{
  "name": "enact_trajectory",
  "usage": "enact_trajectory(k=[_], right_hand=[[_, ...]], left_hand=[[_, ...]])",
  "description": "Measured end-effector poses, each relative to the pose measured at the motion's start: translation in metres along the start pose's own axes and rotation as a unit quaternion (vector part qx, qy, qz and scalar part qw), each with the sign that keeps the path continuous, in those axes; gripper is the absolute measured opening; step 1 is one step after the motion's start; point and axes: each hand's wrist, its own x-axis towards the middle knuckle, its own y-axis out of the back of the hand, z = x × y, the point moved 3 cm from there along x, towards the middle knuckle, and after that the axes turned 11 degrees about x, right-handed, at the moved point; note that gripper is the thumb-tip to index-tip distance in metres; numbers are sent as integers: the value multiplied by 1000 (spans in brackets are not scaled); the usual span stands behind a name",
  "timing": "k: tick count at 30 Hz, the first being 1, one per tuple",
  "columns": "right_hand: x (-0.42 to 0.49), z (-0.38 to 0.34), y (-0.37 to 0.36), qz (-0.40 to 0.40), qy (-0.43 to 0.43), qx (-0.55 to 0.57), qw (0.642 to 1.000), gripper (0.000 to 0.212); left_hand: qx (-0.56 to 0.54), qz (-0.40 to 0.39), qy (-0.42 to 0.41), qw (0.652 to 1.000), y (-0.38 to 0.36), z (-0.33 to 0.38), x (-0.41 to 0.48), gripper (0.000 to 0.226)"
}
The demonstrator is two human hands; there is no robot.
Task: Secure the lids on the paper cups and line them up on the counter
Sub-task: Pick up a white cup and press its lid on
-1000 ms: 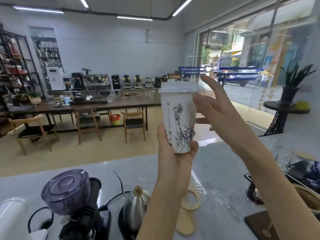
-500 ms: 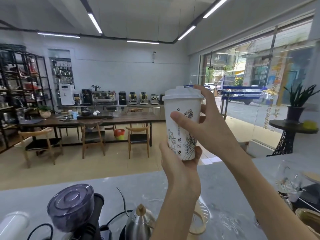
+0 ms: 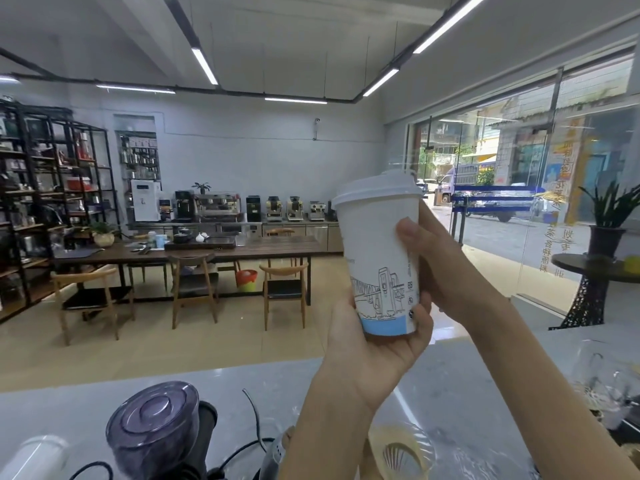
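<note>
- The paper cup (image 3: 377, 258) is held upright in the air above the counter (image 3: 485, 393), well clear of its surface; a white lid (image 3: 375, 188) sits on its rim, so the inside is hidden
- The left hand (image 3: 374, 344) cups the base from below, fingers wrapped round the blue band; the right hand (image 3: 446, 268) grips the side wall, thumb pressed on the front
- Near the counter's front edge stands a grinder (image 3: 156, 431) with a smoky hopper, contents not clear; a kettle top (image 3: 275, 452) is mostly hidden behind the left forearm
- A pale cup-like shape (image 3: 34, 455) at the front left corner is blurred and cut off; glassware (image 3: 602, 386) at the right edge is hard to make out
</note>
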Motion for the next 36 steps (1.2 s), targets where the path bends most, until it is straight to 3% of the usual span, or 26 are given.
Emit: enact_trajectory(k=[3, 7, 10, 13, 19, 23, 27, 29, 32, 36], right_hand=[[0, 11, -5, -6, -37, -45, 998, 65], [-9, 15, -18, 62, -18, -184, 981, 100], [-17, 20, -33, 95, 4, -308, 947, 111], [-15, 22, -35, 116, 32, -352, 928, 109], [-8, 20, -23, 126, 62, -254, 957, 100], [-5, 21, -14, 107, 60, -128, 984, 93], [-3, 26, -8, 45, 28, -35, 998, 85], [-3, 29, -7, 15, 5, -13, 1000, 86], [-3, 33, -8, -5, -14, -9, 1000, 81], [-7, 32, -24, 65, 28, -158, 985, 106]], left_hand=[[2, 70, -79, 994, 8, 2, 7, 38], [70, 176, -209, 960, 25, 7, 16, 37], [115, 220, -237, 939, 32, 5, 18, 41], [111, 218, -236, 940, 34, 0, 17, 40], [68, 157, -168, 971, 30, 9, 16, 39], [20, 50, -62, 997, 24, 9, 11, 33], [-8, -31, 7, 999, 21, 9, 4, 37], [-6, -9, -10, 1000, 24, 11, 6, 37], [9, 59, -110, 992, 31, 14, 11, 37], [90, 168, -249, 949, 40, 14, 15, 41]])
